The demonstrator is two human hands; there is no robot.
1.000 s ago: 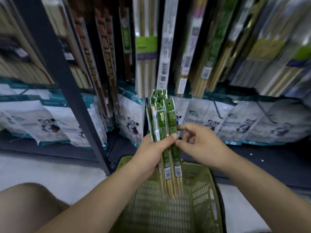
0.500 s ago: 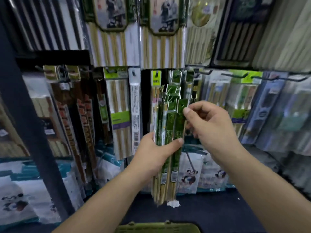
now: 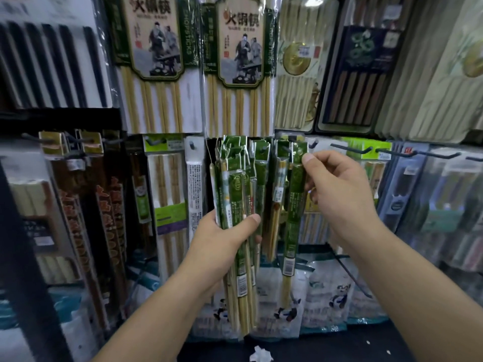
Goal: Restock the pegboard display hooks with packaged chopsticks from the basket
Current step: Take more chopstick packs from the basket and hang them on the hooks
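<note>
Centre of the frame, lower half: my left hand (image 3: 222, 239), fingers and thumb curled round a bundle of slim green-sleeved packs of pale bamboo chopsticks (image 3: 236, 189). The bundle is held upright, with the bare stick ends hanging below my fist and the green header tabs reaching up to the row of hooks.

Right of centre: my right hand (image 3: 339, 197), thumb and fingers pinched on the upper part of a single green-sleeved chopstick pack (image 3: 294, 218). This pack hangs vertical, just beside the bundle and apart from it. Its header sits at a dark metal peg hook (image 3: 288, 139); whether the hole is over the hook I cannot tell.

Between bundle and single pack: hanging green packs of the same kind (image 3: 261, 173), already on the display.

Right of my right hand: two bare dark peg hooks (image 3: 351, 149), projecting forward.

Upper centre: two wide clear packs of long tan chopsticks with printed figure cards (image 3: 154, 56).

Left side: long brown packs with orange lettering (image 3: 78, 218).

Lower centre, behind my wrists: white panda-print pouches (image 3: 326, 296), standing on a dark shelf (image 3: 339, 346).

Bottom edge, on that shelf: one crumpled white paper scrap (image 3: 260, 354).
</note>
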